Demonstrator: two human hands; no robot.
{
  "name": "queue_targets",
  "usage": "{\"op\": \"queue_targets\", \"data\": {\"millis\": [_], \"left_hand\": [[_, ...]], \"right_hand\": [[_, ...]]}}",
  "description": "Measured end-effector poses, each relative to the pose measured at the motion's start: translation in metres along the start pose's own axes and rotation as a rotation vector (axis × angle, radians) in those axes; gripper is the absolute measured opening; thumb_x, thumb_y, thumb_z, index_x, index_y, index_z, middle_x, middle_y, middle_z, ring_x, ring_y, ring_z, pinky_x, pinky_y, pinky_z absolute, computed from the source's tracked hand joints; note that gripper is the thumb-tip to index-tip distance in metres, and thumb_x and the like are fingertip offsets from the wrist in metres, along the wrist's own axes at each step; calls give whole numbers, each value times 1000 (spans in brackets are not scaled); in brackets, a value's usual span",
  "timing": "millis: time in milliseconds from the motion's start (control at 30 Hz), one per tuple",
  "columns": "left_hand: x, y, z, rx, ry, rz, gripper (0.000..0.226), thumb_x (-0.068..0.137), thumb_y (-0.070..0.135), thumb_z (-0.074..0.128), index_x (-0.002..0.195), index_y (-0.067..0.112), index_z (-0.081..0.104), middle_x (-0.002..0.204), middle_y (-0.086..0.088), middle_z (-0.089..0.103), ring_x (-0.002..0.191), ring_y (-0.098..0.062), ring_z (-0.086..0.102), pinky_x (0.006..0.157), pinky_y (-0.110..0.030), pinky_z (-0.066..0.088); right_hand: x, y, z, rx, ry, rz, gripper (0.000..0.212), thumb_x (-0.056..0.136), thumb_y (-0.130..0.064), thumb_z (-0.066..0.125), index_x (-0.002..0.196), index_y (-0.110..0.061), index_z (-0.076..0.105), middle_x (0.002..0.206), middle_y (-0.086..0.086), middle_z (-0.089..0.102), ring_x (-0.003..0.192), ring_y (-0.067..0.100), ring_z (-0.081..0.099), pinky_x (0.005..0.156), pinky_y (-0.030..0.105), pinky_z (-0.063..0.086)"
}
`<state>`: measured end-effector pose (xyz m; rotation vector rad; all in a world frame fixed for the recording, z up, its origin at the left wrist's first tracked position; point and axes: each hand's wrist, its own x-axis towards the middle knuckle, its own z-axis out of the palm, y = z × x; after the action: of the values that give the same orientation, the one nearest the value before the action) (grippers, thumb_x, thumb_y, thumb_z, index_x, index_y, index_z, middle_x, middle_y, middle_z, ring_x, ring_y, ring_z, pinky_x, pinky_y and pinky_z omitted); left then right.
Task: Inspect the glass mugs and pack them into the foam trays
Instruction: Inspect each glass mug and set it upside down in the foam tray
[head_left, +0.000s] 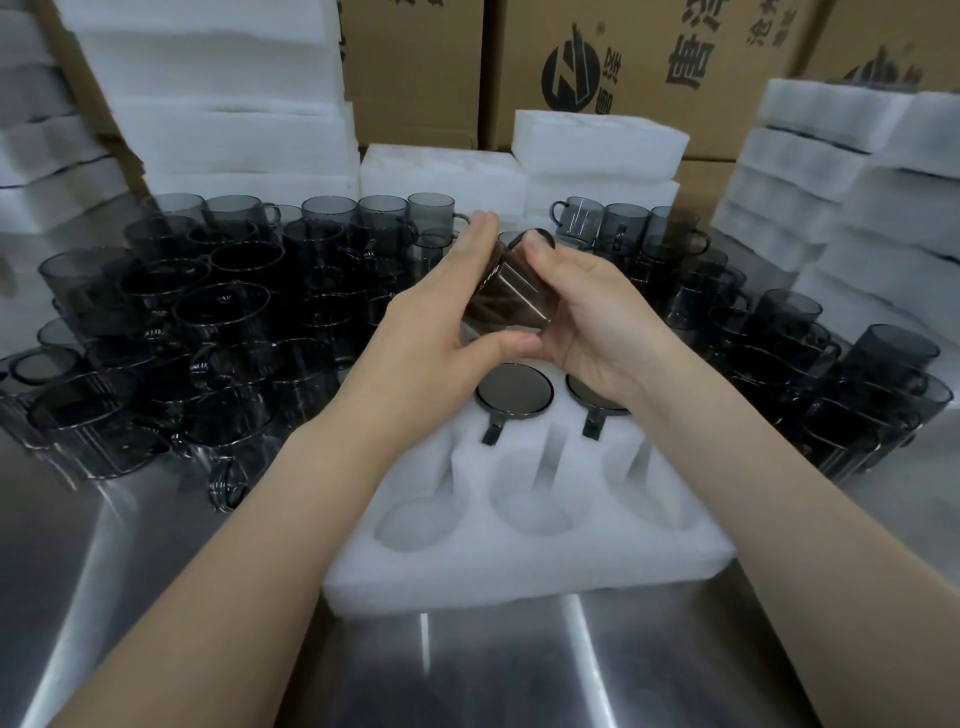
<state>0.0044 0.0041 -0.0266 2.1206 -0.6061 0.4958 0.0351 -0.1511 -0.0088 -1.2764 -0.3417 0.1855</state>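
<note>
Glass mugs (223, 312), smoky grey, crowd our steel table (519, 670) on both sides of the white foam tray (519, 571), where two mugs (514, 391) sit in the far pockets. Above them we hold one tilted mug (511, 291). Our left hand (436, 338) pinches it, thumb beneath and fingers (478, 228) along its far side. Our right hand (597, 322) presses its thumb on top, its other fingers hidden behind the glass.

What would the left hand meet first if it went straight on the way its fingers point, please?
Likely the back row of grey mugs just past the left hand, then the white foam block behind; depth is unclear.
</note>
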Motion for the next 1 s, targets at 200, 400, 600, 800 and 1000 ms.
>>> {"op": "queue_targets", "data": {"millis": [200,400,600,800,1000], "left_hand": [[-1,0,-1,-116,75,-27,68,92,23,65,151,23,31,152,2,41,139,-5,36,113,-17,26],[0,1,-4,-324,195,-134,63,86,35,56,146,26,41,121,19,61,109,8,57,104,-22,42],[2,-3,-5,-396,312,-156,44,85,9,71,128,17,62,108,15,69,104,3,65,97,-22,50],[2,-6,-11,-530,405,-193,20,90,10,67,106,21,72,98,3,76,95,-12,71,84,-33,58],[2,-9,-14,-547,478,-264,10,93,22,65,94,20,75,84,0,75,65,-15,70,54,-27,55]], "right_hand": [[-2,-5,2,196,-149,118,29,100,-17,39,126,-8,49,118,17,55,106,29,57,82,39,55],[-6,-3,4,75,-217,78,42,101,-17,47,141,-7,44,124,13,59,103,29,66,87,50,55],[-4,-8,8,-248,72,1,23,94,-22,63,110,-9,56,111,14,64,71,29,70,55,31,57],[-14,-15,8,-471,-111,-111,63,85,-15,71,135,-38,40,126,14,59,85,28,72,77,45,60],[-21,-35,19,-1077,57,-268,37,72,-37,81,106,-36,65,84,-3,72,78,8,66,82,34,53]]}}
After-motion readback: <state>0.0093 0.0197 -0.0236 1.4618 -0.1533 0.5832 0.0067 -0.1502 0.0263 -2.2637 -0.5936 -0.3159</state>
